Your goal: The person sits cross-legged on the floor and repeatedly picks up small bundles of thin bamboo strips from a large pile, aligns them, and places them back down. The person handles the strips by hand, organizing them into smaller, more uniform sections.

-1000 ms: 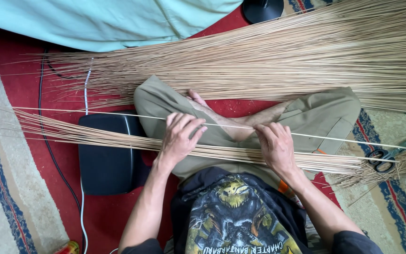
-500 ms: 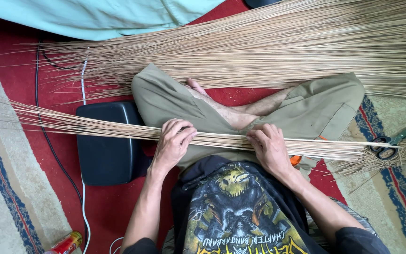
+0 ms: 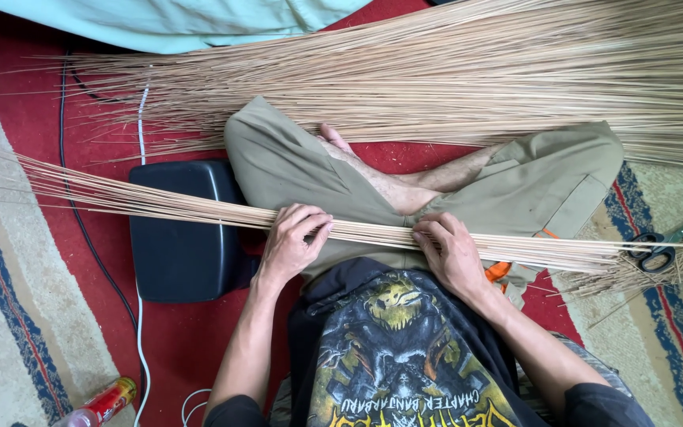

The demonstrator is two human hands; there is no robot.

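While your left hand [image 3: 292,243] and right hand [image 3: 450,251] both clasp the thin stick bundle [image 3: 199,209] lying across your lap, fingers curled over it, the bundle looks gathered but untied, its left tips splayed past the black cushion [image 3: 183,237]. Most work seems left: the big stick pile [image 3: 452,79] lies far, beyond your knees. Scissors [image 3: 662,247] rest right, just beside the bundle's end. Only container: a small bottle [image 3: 100,405] near left, contents unclear.
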